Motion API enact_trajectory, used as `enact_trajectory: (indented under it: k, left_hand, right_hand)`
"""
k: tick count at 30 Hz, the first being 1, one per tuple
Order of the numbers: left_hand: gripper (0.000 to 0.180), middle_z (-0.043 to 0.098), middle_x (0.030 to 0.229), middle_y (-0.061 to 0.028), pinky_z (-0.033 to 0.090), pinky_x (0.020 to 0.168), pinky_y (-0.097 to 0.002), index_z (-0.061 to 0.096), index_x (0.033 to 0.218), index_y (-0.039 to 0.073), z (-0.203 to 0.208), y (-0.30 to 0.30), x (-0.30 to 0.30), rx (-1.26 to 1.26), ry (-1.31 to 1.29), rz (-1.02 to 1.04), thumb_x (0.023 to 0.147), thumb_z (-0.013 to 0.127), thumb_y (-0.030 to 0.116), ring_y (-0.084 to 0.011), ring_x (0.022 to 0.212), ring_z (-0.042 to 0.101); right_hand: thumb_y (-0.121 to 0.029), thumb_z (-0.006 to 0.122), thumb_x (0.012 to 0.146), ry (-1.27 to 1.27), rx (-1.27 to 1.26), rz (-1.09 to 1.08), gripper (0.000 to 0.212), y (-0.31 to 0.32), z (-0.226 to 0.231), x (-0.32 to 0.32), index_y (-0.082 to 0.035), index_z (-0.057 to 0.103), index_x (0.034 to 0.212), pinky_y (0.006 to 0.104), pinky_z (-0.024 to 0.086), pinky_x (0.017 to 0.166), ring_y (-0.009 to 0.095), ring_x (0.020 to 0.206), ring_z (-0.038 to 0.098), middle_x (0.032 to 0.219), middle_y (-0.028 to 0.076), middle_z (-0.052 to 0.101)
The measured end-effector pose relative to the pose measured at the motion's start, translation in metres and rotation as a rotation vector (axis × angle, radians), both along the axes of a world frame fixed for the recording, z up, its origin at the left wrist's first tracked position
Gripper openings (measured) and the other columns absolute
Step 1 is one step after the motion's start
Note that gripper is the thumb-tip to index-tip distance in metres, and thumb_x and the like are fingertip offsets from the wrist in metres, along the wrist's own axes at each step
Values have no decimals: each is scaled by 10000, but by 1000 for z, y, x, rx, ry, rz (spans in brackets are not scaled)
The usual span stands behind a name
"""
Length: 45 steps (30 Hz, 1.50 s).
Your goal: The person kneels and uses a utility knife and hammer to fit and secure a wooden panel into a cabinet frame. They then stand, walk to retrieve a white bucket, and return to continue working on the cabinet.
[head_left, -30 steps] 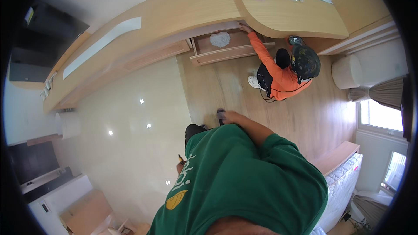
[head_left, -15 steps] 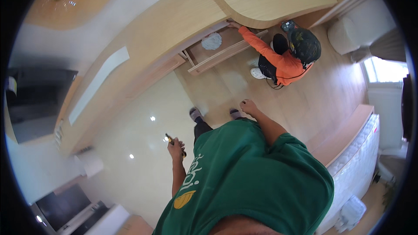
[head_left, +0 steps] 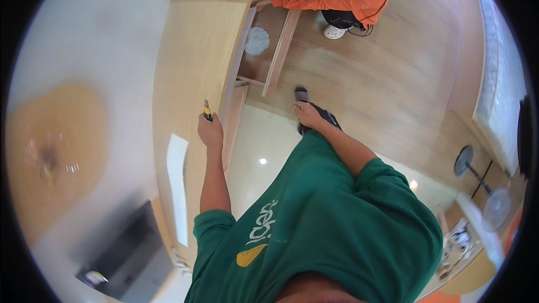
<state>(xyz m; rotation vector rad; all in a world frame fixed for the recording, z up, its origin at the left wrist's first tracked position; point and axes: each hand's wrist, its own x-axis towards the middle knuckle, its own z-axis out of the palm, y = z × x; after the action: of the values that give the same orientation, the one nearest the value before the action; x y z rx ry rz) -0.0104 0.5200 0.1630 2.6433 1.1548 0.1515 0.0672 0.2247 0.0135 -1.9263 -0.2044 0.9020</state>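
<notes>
A: What is the left hand (head_left: 210, 130) doing?

B: It's closing firmly around the handle of a yellow-and-black knife (head_left: 208, 113). The tip is pointing up and away from the body, probably to stay clear of the green shirt (head_left: 325, 219).

A: And the right hand (head_left: 307, 115)?

B: It's hanging in front of the body with its fingers loosely curled. I can't tell whether it's holding anything.

A: Why is the drawer (head_left: 281, 50) standing out like that?

B: Perhaps to give the co-worker (head_left: 359, 1) room to reach in. The co-worker's hand (head_left: 261, 4) is resting at the drawer's far corner, and a pale bundle (head_left: 257, 41) is lying inside.

A: So where is the knife, exactly?

B: It's sitting in the left fist, with its upper part showing beyond the fingers. From above, it's appearing over the wooden counter (head_left: 193, 50), near the front edge; I can't tell how high. A white strip (head_left: 177, 188) is lying on that counter, beside the left forearm. The knife is staying well apart from the right hand.
</notes>
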Motion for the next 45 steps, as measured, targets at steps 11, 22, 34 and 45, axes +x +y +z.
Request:
enact_trajectory:
  k: [11, 22, 34, 45]
  left_hand:
    - [462, 641, 962, -219, 483, 755, -473, 579, 1038, 0, -81, 144, 184, 101, 72, -284, 874, 658, 424, -410, 890, 615]
    - [754, 517, 1358, -216, 426, 1015, -394, 384, 1428, 1, -45, 163, 260, -102, 93, -439, 874, 682, 416, -334, 1236, 525]
    - [602, 569, 1294, -211, 461, 954, -366, 423, 1397, -20, -51, 146, 260, -31, 116, -431, 940, 622, 318, -305, 1154, 584]
    - [562, 596, 1245, -192, 454, 948, -356, 432, 1389, -17, -61, 166, 256, -56, 100, -490, 959, 594, 307, -282, 1119, 594]
  right_hand:
    - [-264, 417, 960, 39, 148, -380, 485, 210, -74, 74, 38, 468, 1336, 434, 364, 1056, 425, 1248, 461, 1332, 293, 493]
    - [-211, 570, 843, -136, 102, -832, 742, 349, -145, 262, 134, 203, 1388, 480, 342, 1075, 481, 1302, 354, 1429, 338, 290]
    - [-157, 548, 820, -145, 130, -843, 584, 354, -132, 247, 117, 400, 1314, 451, 343, 1089, 478, 1268, 420, 1417, 358, 338]
    - [-129, 552, 849, -64, 195, -835, 587, 329, -136, 157, 7, 376, 1392, 434, 341, 1100, 414, 1328, 383, 1413, 272, 403]
